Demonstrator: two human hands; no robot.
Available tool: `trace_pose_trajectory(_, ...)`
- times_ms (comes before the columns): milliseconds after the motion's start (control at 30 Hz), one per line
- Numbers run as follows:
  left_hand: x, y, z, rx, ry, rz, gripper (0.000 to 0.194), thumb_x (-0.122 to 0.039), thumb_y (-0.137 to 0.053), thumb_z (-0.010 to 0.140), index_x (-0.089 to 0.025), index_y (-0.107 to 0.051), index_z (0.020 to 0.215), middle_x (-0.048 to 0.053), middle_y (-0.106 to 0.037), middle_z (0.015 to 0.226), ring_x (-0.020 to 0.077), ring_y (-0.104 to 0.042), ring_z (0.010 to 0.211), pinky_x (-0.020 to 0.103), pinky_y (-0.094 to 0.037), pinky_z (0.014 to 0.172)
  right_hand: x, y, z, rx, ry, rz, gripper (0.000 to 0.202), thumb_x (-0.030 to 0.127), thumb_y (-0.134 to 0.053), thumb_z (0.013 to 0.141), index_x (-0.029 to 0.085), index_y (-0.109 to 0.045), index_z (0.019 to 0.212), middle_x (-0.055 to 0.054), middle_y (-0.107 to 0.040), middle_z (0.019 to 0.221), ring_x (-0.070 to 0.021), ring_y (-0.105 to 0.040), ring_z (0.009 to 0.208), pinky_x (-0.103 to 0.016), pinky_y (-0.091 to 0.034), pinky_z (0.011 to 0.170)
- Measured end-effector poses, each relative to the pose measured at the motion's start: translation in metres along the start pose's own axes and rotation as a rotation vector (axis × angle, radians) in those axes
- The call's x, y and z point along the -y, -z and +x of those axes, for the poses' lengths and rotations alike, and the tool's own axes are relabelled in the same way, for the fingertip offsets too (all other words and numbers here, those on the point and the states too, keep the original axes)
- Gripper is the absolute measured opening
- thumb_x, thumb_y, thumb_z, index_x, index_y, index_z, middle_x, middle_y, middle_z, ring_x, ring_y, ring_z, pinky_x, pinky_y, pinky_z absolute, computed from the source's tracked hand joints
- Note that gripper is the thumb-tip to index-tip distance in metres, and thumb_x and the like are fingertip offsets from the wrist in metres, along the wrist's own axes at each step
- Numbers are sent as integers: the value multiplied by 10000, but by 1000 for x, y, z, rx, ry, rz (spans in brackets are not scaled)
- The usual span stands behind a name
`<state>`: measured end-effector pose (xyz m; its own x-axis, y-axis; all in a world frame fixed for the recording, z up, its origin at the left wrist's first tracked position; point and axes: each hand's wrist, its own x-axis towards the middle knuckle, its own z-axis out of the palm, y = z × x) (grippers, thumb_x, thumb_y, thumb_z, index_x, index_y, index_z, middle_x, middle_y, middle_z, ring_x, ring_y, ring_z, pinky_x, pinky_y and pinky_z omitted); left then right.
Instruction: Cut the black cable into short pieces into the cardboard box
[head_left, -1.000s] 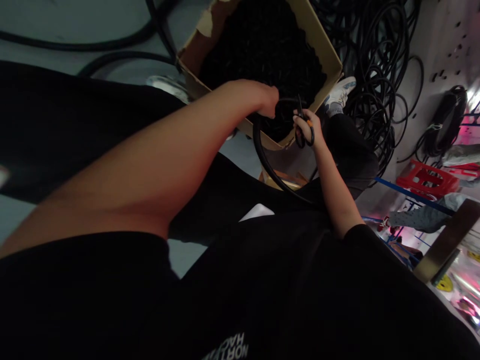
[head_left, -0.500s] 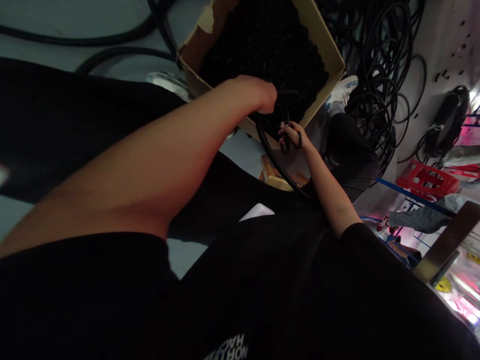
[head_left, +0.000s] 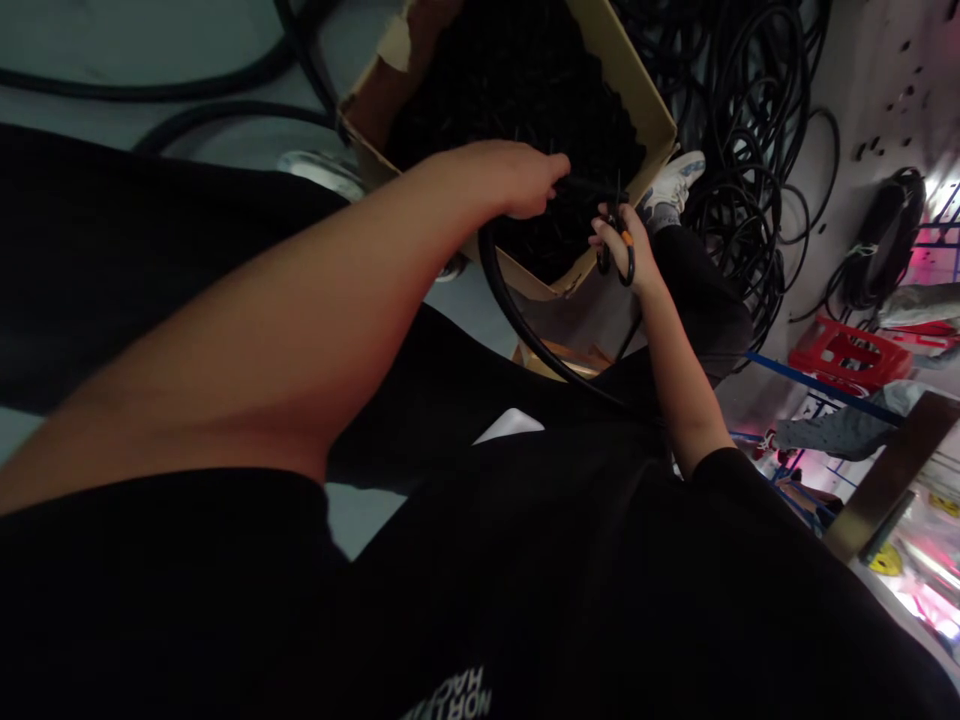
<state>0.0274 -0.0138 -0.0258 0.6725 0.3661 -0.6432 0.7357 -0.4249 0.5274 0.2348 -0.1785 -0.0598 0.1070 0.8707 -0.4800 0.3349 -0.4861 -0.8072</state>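
Observation:
Over the box, my left hand (head_left: 529, 180) is closed around a thick black hose (head_left: 517, 315). The hose's end sticks out past my fingers toward the scissors, and its other part curves down across my lap. My right hand (head_left: 630, 240) grips a pair of scissors (head_left: 628, 268) with black loop handles and a bit of orange. The blades point up beside the hose end; whether they touch it I cannot tell. Beneath both hands stands a cardboard box (head_left: 637, 75), filled with many short black pieces.
Tangled black hoses (head_left: 757, 130) are heaped to the right of the box. A coiled bundle (head_left: 885, 240) and a red plastic stool (head_left: 851, 355) lie farther right. A small wooden stool (head_left: 559, 360) shows near my legs. Another hose (head_left: 150, 92) runs along the floor at left.
My right hand has moved right and up with the scissors, whose blades now show. My left hand has shifted slightly right, and the hose end now extends toward the scissors.

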Motion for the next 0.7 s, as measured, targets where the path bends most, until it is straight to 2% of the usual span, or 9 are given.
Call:
trace_pose_trajectory(100,0,1,0,6,0,57,741,-532,-479,1228,-301,-560,1927,145,-788,1726,430,-724,1490,676,-595,1242,18,2,-7,34,-23,-11,660,831,-660,1230,186,-735,1110,-48,-756,986,-195,-813,1205,-281,-619,931)
trace_pose_trajectory(167,2,-1,3,10,5,73,726,-521,-494,1227,-315,-576,1919,144,-813,1684,433,-731,1487,672,-603,1226,17,-2,-7,46,-45,-2,666,864,-732,1181,200,-746,1149,-53,-764,987,-228,-822,1213,-307,-654,939)
trace_pose_trajectory(267,5,-4,6,24,10,65,768,-541,-569,1199,-304,-567,1929,151,-818,1684,453,-721,1527,682,-600,1244,-4,-13,3,-7,-92,46,732,898,-619,1213,179,-745,1173,-56,-757,945,-224,-833,1162,-325,-665,950)
trace_pose_trajectory(333,6,-7,7,32,29,47,855,-508,-637,1153,-251,-516,1959,173,-768,1768,476,-705,1565,705,-587,1280,-26,-22,13,-84,-148,104,698,887,-692,1181,194,-729,1258,-44,-769,951,-206,-825,1003,-327,-687,866)
trace_pose_trajectory(433,5,-7,3,52,76,28,1018,-454,-761,1076,-82,-453,1971,257,-660,1873,507,-680,1608,689,-560,1333,-52,-38,27,-147,-245,177,670,835,-855,1098,253,-680,1380,-21,-779,967,-200,-785,826,-324,-705,713)
trace_pose_trajectory(500,4,-6,1,80,100,43,985,-407,-816,1050,-10,-541,1909,292,-672,1847,508,-690,1601,648,-562,1338,-62,-48,32,-135,-286,201,630,812,-853,1113,267,-664,1366,-4,-758,935,-179,-773,790,-279,-681,673)
trace_pose_trajectory(600,6,-5,2,125,118,107,810,-338,-810,1035,-63,-725,1792,248,-773,1748,493,-737,1549,632,-604,1298,-66,-62,31,-100,-334,227,593,789,-884,1104,271,-648,1272,35,-693,858,-136,-699,699,-216,-598,584)
trace_pose_trajectory(700,13,-12,10,145,116,165,751,-331,-786,1045,-74,-769,1751,244,-811,1693,484,-764,1511,633,-637,1263,-60,-77,23,-63,-373,254,602,785,-922,1080,269,-625,1168,61,-633,795,-114,-633,650,-191,-538,537)
